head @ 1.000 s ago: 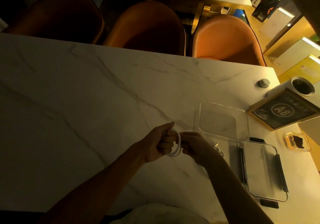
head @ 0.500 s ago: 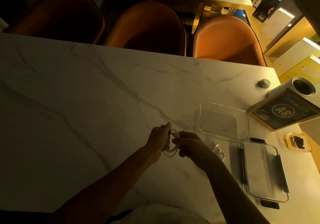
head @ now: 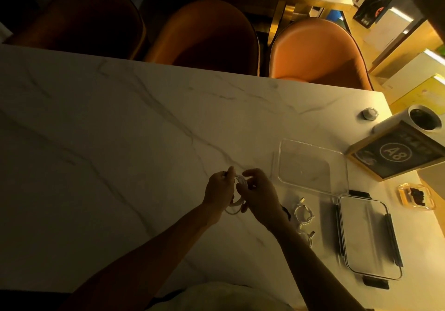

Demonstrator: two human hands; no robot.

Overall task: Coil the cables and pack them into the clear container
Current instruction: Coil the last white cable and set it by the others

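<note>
Both hands, the left hand (head: pixel 220 189) and the right hand (head: pixel 258 195), curled round a white cable (head: pixel 237 206) over the bench (head: pixel 120 142). The clear container (head: pixel 313 166) sat at two o'clock from them, more cables (head: pixel 304 214) at four o'clock.

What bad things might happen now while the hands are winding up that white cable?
1. The white cable is held in a small loop between the left hand and the right hand; if either grip loosens, it may spring open.
2. More coiled cables lie loose on the marble table beside the right forearm, which might knock them.
3. The clear container lies past the right hand, so the coil might unwind on the way over.
</note>
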